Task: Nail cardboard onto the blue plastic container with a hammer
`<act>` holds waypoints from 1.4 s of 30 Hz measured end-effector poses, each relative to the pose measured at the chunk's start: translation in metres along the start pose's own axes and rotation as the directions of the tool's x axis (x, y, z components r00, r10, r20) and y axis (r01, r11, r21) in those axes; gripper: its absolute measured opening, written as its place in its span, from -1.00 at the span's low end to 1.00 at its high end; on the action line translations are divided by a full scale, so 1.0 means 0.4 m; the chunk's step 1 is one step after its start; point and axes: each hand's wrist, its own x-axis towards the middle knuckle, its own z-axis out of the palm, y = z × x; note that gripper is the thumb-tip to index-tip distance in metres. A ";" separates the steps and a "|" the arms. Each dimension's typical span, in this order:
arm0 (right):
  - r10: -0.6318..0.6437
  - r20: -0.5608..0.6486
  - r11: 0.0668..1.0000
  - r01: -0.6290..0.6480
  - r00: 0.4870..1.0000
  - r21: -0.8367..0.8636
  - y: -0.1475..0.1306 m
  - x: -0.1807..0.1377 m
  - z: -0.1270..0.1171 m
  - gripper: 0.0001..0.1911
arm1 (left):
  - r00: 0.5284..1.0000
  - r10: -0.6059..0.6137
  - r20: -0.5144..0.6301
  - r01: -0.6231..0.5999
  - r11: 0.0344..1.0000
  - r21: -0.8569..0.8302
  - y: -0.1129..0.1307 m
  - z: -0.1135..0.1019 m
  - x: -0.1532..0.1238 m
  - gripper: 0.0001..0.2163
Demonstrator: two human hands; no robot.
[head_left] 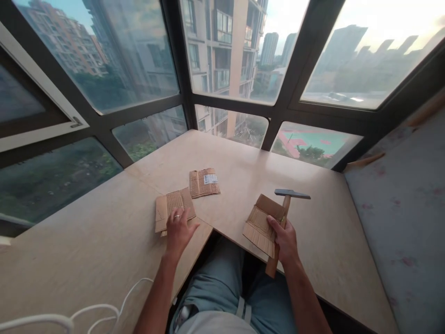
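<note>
My right hand [285, 239] is closed around the wooden handle of a hammer [283, 218] with a dark metal head, and it also grips a torn piece of cardboard [260, 225] against the handle. My left hand [178, 229] lies with fingers spread on a second cardboard piece [168, 206] on the wooden desk [104, 241]. A third cardboard piece [204, 182] with a white label lies just beyond, untouched.
The L-shaped desk fills a window corner; dark window frames [181, 93] rise behind it. A white cable [104, 311] runs along the desk's near left edge. A pale padded surface [403, 208] lies to the right. My legs in blue jeans [222, 287] sit in the desk's cut-out.
</note>
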 end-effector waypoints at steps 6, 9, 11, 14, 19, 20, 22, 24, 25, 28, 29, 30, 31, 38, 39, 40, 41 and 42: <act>0.011 0.029 1.000 -0.010 1.000 -0.021 -0.005 0.004 0.020 -0.46 | 0.989 0.032 0.143 -0.042 0.997 0.070 -0.179 -0.009 -0.026 -0.59; 0.020 0.037 0.999 -0.019 0.999 -0.026 0.005 0.008 0.028 -0.45 | 0.998 0.044 0.055 -0.034 0.986 -0.165 -0.208 -0.015 -0.026 -0.80; 0.019 0.051 0.999 -0.017 0.999 -0.032 0.012 0.011 0.032 -0.45 | 0.999 -0.019 -0.036 0.006 0.948 -0.319 -0.213 -0.029 -0.022 -0.90; 0.011 0.058 0.999 -0.008 0.998 -0.046 0.020 0.015 0.039 -0.46 | 0.955 -0.204 -0.213 0.073 0.863 -0.500 -0.209 -0.057 -0.015 -0.91; 0.015 0.074 0.998 -0.011 0.997 -0.056 0.028 0.016 0.052 -0.46 | 0.783 -0.510 -0.357 0.169 0.726 -0.667 -0.197 -0.113 -0.010 -0.75; 0.018 0.079 0.998 -0.014 0.997 -0.058 0.030 0.016 0.054 -0.46 | 0.749 -0.558 -0.358 0.188 0.697 -0.692 -0.195 -0.126 -0.011 -0.72; 0.031 0.096 0.998 -0.026 0.995 -0.058 0.034 0.013 0.061 -0.46 | 0.695 -0.635 -0.338 0.190 0.615 -0.766 -0.187 -0.156 -0.017 -0.68; 0.050 0.109 0.998 -0.045 0.993 -0.052 0.038 0.008 0.069 -0.46 | 0.666 -0.698 -0.262 0.153 0.472 -0.868 -0.172 -0.185 -0.029 -0.65; 0.058 0.116 0.997 -0.053 0.992 -0.051 0.039 0.004 0.075 -0.46 | 0.663 -0.721 -0.201 0.136 0.381 -0.915 -0.161 -0.198 -0.036 -0.63; 0.078 0.145 0.996 -0.073 0.986 -0.041 0.041 -0.009 0.096 -0.47 | 0.688 -0.726 0.006 0.124 0.109 -0.986 -0.114 -0.218 -0.061 -0.59; 0.090 0.163 0.996 -0.086 0.982 -0.031 0.041 -0.015 0.104 -0.48 | 0.698 -0.713 0.063 0.121 0.031 -0.992 -0.094 -0.214 -0.069 -0.59; 0.104 0.186 0.995 -0.102 0.977 -0.019 0.041 -0.021 0.111 -0.48 | 0.712 -0.693 0.112 0.117 -0.041 -0.992 -0.073 -0.205 -0.076 -0.60; 0.117 0.209 0.993 -0.118 0.971 -0.006 0.041 -0.028 0.119 -0.49 | 0.724 -0.671 0.162 0.117 -0.113 -0.987 -0.050 -0.191 -0.081 -0.61; 0.134 0.345 0.986 -0.159 0.929 0.046 0.022 -0.098 0.168 -0.54 | 0.788 -0.384 0.482 0.272 -0.485 -0.831 0.149 -0.045 -0.086 -0.71; 0.136 0.351 0.985 -0.164 0.926 0.051 0.016 -0.106 0.173 -0.53 | 0.797 -0.317 0.514 0.319 -0.501 -0.804 0.179 -0.031 -0.087 -0.68; 0.134 0.347 0.985 -0.164 0.928 0.059 0.009 -0.112 0.178 -0.51 | 0.805 -0.246 0.540 0.371 -0.502 -0.781 0.207 -0.020 -0.089 -0.64; 0.129 0.338 0.984 -0.161 0.932 0.069 0.004 -0.116 0.180 -0.51 | 0.808 -0.180 0.561 0.422 -0.489 -0.763 0.231 -0.011 -0.091 -0.60; 0.119 0.324 0.985 -0.153 0.939 0.084 -0.001 -0.118 0.180 -0.51 | 0.808 -0.124 0.576 0.465 -0.466 -0.753 0.253 -0.003 -0.095 -0.56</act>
